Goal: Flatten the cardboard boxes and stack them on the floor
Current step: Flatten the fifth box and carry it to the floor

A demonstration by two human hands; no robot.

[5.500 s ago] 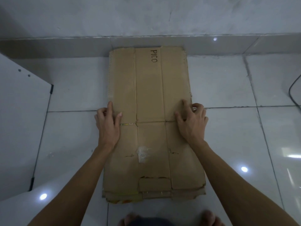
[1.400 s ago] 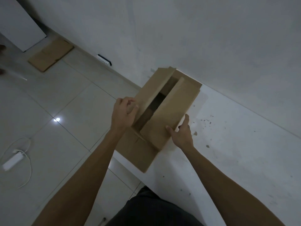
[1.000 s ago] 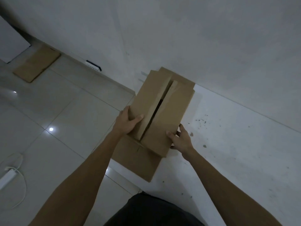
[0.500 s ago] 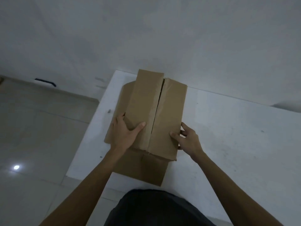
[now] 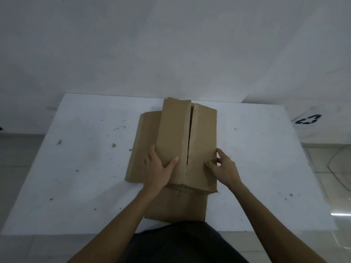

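The box [image 5: 201,141] is plain brown all over. It sits on a white table [image 5: 76,168] with little dark specks. Behind the table, the wall [image 5: 171,44] is pale grey-white. Right of the table, a black arrow sign [image 5: 308,119] shows on something white.

A brown cardboard box [image 5: 187,145] sits in the centre of the frame, still unflattened. Its two long top flaps are folded down, a narrow dark gap between them. A side flap splays out to its left, another toward the lower edge.
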